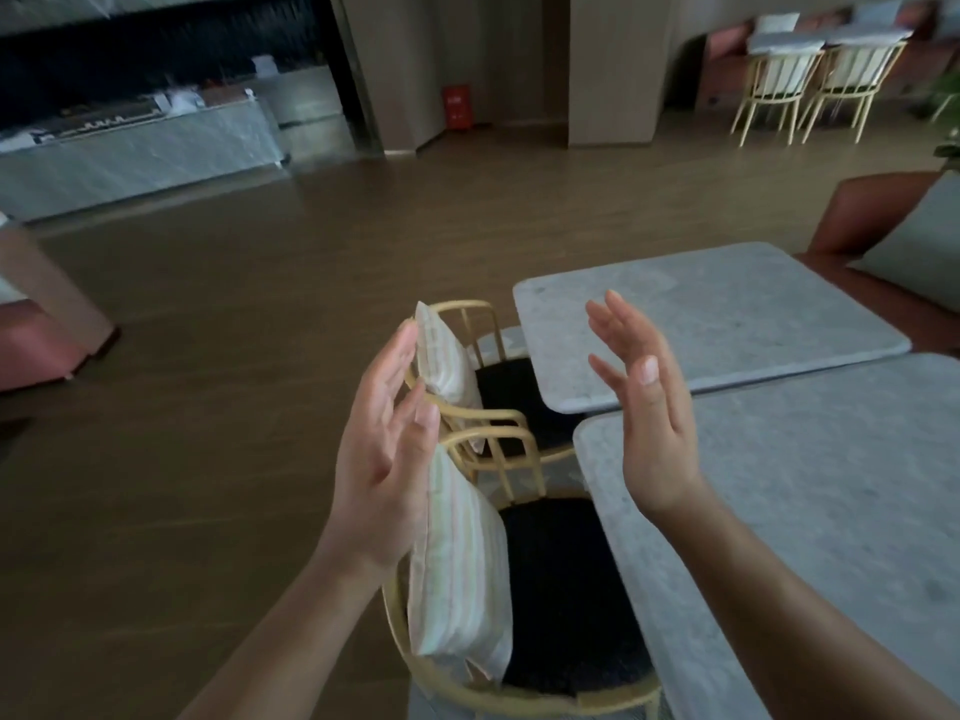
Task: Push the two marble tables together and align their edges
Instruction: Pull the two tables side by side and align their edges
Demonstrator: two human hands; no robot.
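Observation:
Two grey marble tables stand side by side at the right. The far table (727, 314) and the near table (810, 491) almost touch along a thin dark seam; the far table's left edge juts further left than the near one's. My left hand (384, 449) and my right hand (644, 407) are raised in front of me, palms facing each other, fingers apart, holding nothing. The right hand hovers over the near table's left corner; the left hand is over the chairs.
Two yellow wooden chairs with dark seats and striped cushions, the near chair (524, 704) and the far chair (467, 309), are tucked at the tables' left side. A red-brown sofa (878, 210) with a grey cushion lies behind the tables. Wood floor (208, 356) stretches left.

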